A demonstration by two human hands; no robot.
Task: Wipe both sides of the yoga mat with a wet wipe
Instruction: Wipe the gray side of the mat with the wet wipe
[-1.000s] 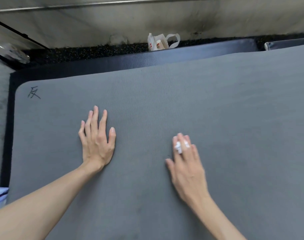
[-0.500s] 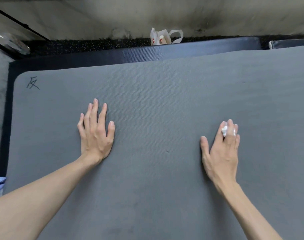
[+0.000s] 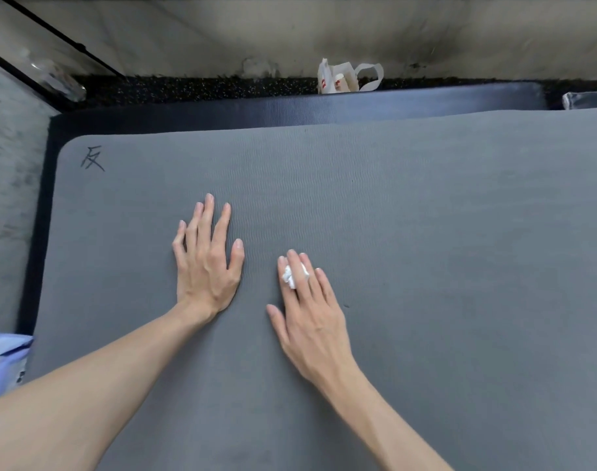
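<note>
A grey yoga mat (image 3: 426, 232) lies flat and fills most of the view, with a black handwritten character (image 3: 92, 158) near its far left corner. My left hand (image 3: 207, 263) rests palm down on the mat, fingers spread, holding nothing. Just to its right, my right hand (image 3: 307, 311) presses a crumpled white wet wipe (image 3: 293, 274) onto the mat; the wipe pokes out between the fingers and most of it is hidden under them.
A darker blue mat (image 3: 290, 108) lies under the grey one and shows along its far and left edges. A white plastic bag (image 3: 344, 78) sits by the far wall. A pale blue packet (image 3: 1, 362) lies at the left edge.
My right hand with the wipe swept right across the mat, then back left, and now lies close beside the left hand. The left hand stayed planted.
</note>
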